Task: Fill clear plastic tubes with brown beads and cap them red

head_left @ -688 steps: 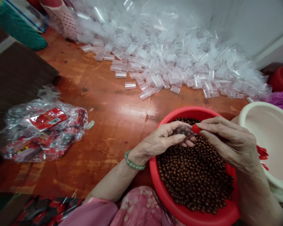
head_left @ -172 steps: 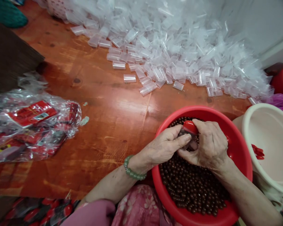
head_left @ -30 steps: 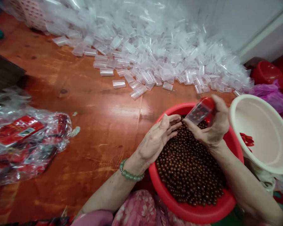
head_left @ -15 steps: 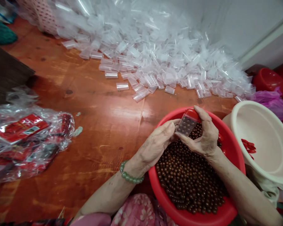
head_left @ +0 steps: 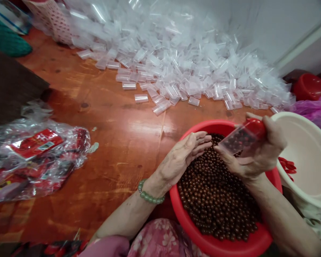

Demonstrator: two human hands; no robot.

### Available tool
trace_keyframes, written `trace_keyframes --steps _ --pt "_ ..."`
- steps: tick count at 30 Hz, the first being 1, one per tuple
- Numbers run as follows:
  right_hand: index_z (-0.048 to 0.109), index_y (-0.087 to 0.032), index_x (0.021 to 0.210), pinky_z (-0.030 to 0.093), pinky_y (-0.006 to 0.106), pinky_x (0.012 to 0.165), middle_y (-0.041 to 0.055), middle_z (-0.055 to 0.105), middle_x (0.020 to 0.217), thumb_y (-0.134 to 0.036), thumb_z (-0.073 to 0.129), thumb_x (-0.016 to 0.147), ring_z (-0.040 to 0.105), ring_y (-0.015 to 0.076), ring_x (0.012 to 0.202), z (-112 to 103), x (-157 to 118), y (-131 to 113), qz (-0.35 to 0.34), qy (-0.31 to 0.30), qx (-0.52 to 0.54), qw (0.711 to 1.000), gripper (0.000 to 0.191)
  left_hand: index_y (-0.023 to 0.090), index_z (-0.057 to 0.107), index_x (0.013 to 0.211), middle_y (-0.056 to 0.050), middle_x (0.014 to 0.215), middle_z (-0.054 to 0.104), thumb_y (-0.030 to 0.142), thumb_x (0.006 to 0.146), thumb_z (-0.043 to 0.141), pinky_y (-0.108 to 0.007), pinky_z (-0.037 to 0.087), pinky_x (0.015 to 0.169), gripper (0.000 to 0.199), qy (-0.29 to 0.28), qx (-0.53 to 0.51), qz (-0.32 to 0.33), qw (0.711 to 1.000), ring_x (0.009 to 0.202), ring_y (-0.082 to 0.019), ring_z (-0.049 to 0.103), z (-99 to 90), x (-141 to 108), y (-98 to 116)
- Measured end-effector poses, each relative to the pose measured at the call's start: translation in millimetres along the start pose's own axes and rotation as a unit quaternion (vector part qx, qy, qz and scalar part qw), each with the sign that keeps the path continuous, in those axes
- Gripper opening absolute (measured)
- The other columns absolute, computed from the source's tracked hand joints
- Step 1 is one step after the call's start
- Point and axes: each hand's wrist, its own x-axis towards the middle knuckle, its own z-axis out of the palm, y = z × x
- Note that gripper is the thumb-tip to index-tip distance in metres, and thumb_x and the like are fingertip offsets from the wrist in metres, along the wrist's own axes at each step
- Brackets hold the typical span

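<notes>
My right hand grips a small clear plastic box with a red cap at one end; dark round balls show inside it. It is tilted above the right part of a red basin. Glossy brown balls fill much of the basin. My left hand holds nothing, its fingers stretched out over the basin's left rim, apart from the box. A green bead bracelet circles the left wrist.
Clear plastic sleeves lie in a large pile along the wall. To the right stands a cream basin with several red caps. A clear bag of red packets lies at left on the wooden surface.
My right hand has moved right with the box, away from my left hand, and the box has tilted over. My left hand has let go and its fingers are straighter.
</notes>
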Motion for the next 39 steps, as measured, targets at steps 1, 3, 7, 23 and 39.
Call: trace_keyframes --steps 1,3,7,23,39 --pt "0.023 -0.018 0.158 0.056 0.054 0.095 0.0199 0.055 0.14 -0.035 0.081 0.079 0.06 0.0369 0.122 -1 1 0 -0.035 -0.003 -0.015 0.999 0.099 0.019 0.072 0.116 -0.01 0.131 0.069 0.057 0.088 0.066 -0.042 0.039 0.112 0.047 -0.003 0.003 0.002 1.0 0.128 -0.027 0.058 0.3 0 0" --pt "0.033 -0.015 0.155 0.06 0.047 0.084 0.0187 0.065 0.128 -0.03 0.08 0.08 0.068 0.0318 0.108 0 4 -1 -0.119 -0.028 -0.037 0.992 0.089 0.019 0.071 0.116 -0.01 0.131 0.069 0.058 0.089 0.064 -0.043 0.037 0.113 0.048 -0.003 0.007 0.007 1.0 0.13 -0.028 0.057 0.7 -1 0" --pt "0.037 -0.017 0.153 0.06 0.047 0.087 0.0185 0.065 0.128 -0.038 0.081 0.078 0.068 0.0325 0.109 2 8 -1 -0.036 0.019 -0.019 0.999 0.089 0.021 0.072 0.116 -0.009 0.134 0.068 0.057 0.091 0.061 -0.044 0.035 0.115 0.045 0.016 0.011 0.003 1.0 0.133 -0.028 0.054 0.5 -1 0" --pt "0.038 -0.015 0.151 0.061 0.047 0.089 0.0197 0.067 0.126 -0.04 0.079 0.08 0.07 0.0327 0.108 4 9 -1 -0.031 -0.029 -0.015 0.999 0.087 0.019 0.07 0.121 -0.011 0.132 0.068 0.043 0.093 0.063 -0.042 0.035 0.115 0.037 -0.015 0.037 0.011 0.999 0.127 -0.026 0.058 2.9 -3 3" --pt "0.036 -0.012 0.152 0.062 0.045 0.083 0.0197 0.068 0.119 -0.038 0.071 0.085 0.07 0.0313 0.102 6 7 -4 -0.06 -0.063 -0.003 0.996 0.08 0.019 0.07 0.121 -0.008 0.125 0.072 0.034 0.091 0.068 -0.037 0.04 0.111 0.033 -0.062 0.095 0.032 0.993 0.12 -0.023 0.063 1.0 -1 0"
